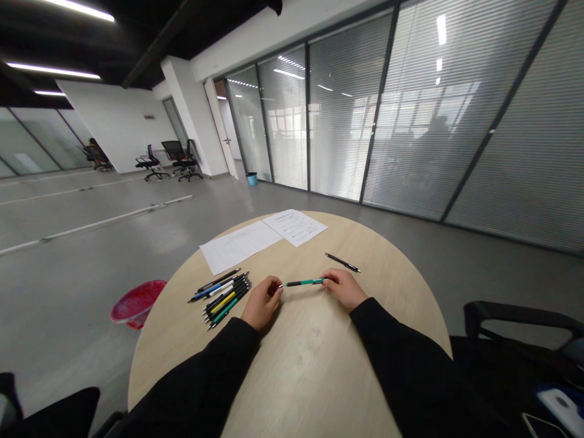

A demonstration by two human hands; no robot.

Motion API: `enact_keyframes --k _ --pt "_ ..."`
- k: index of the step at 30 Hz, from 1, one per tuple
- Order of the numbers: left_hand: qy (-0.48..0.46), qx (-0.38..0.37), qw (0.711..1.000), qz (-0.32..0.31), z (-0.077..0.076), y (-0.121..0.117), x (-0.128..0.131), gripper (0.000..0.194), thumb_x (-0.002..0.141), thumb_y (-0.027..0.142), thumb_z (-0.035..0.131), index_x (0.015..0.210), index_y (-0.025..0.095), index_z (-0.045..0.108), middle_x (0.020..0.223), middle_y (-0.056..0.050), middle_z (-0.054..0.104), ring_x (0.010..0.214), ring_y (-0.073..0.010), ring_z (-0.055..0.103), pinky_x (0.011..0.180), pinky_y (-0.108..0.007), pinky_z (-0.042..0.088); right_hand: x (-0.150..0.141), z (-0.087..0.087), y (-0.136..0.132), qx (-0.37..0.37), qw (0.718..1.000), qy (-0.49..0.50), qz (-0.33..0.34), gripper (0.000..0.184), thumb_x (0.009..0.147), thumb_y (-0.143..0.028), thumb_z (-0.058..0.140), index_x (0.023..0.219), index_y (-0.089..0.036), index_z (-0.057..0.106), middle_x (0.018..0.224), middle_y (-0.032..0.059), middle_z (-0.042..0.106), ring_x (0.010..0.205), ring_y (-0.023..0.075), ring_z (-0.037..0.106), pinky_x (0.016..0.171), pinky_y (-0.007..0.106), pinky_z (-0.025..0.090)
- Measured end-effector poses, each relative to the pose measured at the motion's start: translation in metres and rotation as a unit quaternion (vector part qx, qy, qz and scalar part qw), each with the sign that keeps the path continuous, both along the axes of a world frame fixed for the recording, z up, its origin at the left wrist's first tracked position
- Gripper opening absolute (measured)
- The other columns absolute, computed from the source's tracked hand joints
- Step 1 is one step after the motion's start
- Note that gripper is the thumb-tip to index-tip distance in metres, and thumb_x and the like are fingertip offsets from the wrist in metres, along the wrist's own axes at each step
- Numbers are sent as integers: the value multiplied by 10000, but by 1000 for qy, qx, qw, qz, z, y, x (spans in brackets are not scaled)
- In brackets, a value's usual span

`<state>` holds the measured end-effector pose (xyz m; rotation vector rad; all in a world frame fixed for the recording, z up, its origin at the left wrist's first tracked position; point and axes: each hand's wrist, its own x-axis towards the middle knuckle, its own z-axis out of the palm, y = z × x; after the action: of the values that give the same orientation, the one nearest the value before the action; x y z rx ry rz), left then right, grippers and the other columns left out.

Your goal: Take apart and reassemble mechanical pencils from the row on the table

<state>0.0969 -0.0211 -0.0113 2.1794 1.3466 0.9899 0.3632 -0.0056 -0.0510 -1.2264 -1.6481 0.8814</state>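
Teal-black mechanical pencil (304, 282) | level | right hand (345, 289) grips | left hand (262, 302) near

My left hand (263, 302): curled inward, turned toward my right.
My right hand (344, 289): curled inward, near my left, not touching.

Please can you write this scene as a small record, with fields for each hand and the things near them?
Left hand: curled at one end of the pen, contact unclear
Right hand: holds the green-and-black pen at its other end
Nearby: loose pens; black pen; paper sheets
Surface: round wooden table
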Motion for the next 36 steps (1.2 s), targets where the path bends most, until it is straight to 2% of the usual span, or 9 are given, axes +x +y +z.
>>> enact_keyframes --k 12,18,23,36 --pt "37 20 999 8 -3 4 -3 126 858 265 521 883 181 612 810 -41 647 727 -180 579 697 -304 465 4 -3 4 -3 1000 -18 -20 175 789 -253 541 850 -181 688 661 6 635 636 165 584 625 268 427" --pt "100 43 993 -41 -10 5 -5 115 873 215 499 906 185 605 862 -62 630 768 -192 582 724 -310 465 9 1 3 9 997 -59 -52 175 793 -256 533 822 -182 689 674 12 643 656 171 579 638 276 419" --pt "151 28 984 -94 -12 5 -3 157 862 143 454 891 184 602 895 -78 609 832 -206 585 761 -318 470 11 0 5 22 994 -86 -65 164 787 -238 540 809 -185 694 712 19 663 683 172 580 646 272 408" --pt "152 24 983 -100 -12 2 0 143 868 159 451 926 187 579 936 -73 584 859 -203 568 794 -328 468 11 0 4 31 993 -94 -67 163 794 -226 543 822 -185 698 718 17 664 692 171 581 655 268 405"
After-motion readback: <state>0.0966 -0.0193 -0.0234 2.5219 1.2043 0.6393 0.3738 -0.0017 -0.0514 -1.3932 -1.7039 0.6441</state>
